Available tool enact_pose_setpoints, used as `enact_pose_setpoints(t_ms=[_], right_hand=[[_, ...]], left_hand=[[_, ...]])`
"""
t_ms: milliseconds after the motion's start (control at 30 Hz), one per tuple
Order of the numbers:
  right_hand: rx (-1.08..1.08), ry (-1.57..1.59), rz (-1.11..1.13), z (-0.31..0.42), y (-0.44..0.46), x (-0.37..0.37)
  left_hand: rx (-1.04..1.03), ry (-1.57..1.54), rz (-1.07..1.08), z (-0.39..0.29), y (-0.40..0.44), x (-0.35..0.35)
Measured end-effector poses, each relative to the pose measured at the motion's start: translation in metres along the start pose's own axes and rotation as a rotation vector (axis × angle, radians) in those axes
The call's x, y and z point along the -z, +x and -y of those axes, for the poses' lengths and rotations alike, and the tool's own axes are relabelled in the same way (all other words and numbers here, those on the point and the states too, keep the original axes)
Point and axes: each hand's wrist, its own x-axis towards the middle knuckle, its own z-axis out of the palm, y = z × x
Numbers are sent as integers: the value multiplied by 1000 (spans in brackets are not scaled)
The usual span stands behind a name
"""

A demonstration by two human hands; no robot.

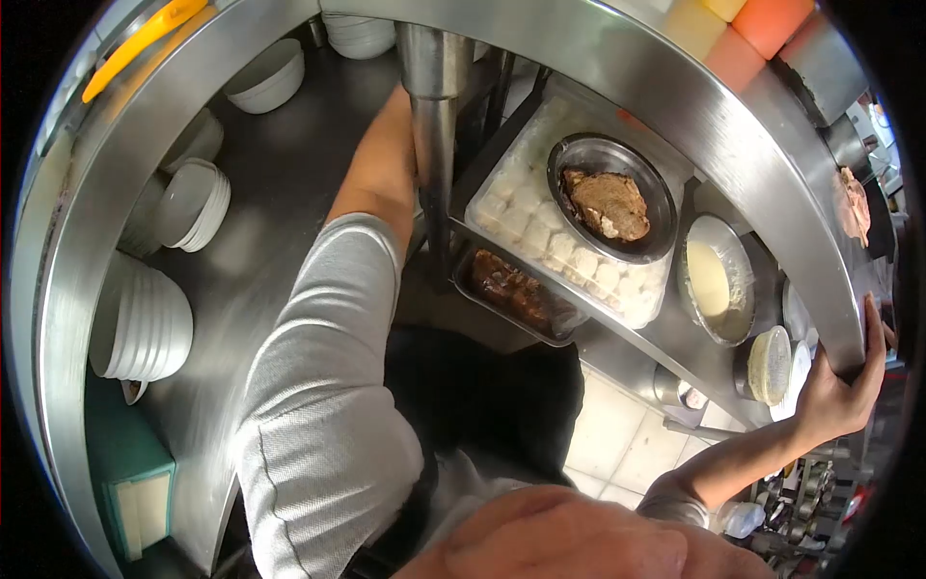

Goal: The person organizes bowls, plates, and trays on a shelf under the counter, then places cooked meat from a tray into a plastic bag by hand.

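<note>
My right hand [841,394] grips the end of the curved steel shelf edge [772,125] at the far right, thumb on one side and fingers on the other. My left forearm [378,159], in a rolled grey sleeve, reaches up beside a steel post [431,145] over the lower shelf. The left hand itself is hidden behind the post and the shelf edge. Right of the post, a dark metal bowl [661,207] holding a piece of cooked meat [608,205] rests on a plastic container of pale round pieces [526,222].
Stacked white bowls [154,323] and a green box [130,482] stand at the left. A tray of dark food [511,289] sits lower down, near the post. To the right are a bowl of pale yellow liquid [709,280] and a round tub [769,365]. Tiled floor [617,425] shows below.
</note>
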Motion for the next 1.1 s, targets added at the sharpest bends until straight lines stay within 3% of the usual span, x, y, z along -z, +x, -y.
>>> enact_pose_setpoints(t_ms=[233,367,433,533,567,633,767,933,1033,1100], right_hand=[[-30,6,28,-1,-3,0],[-75,-15,37,2,-3,1],[-70,-13,33,5,-2,1],[-59,-45,34,6,0,2],[-62,-67,48,6,-1,2],[-64,-52,28,4,-3,-1],[-48,-37,22,-4,-4,0],[-73,0,22,3,-3,0],[-99,-11,20,5,-2,2],[-119,-34,33,-2,-6,2]], left_hand=[[-63,-368,-192,59,69,45],[-339,-417,-275,102,126,65],[-193,10,290,130,191,73],[-406,866,305,114,172,52],[-274,472,152,110,156,55],[-132,84,4,101,136,56],[-238,24,127,94,113,43],[-134,56,206,36,19,49],[47,-53,155,18,-30,59],[-156,-116,-47,-1,-92,78]])
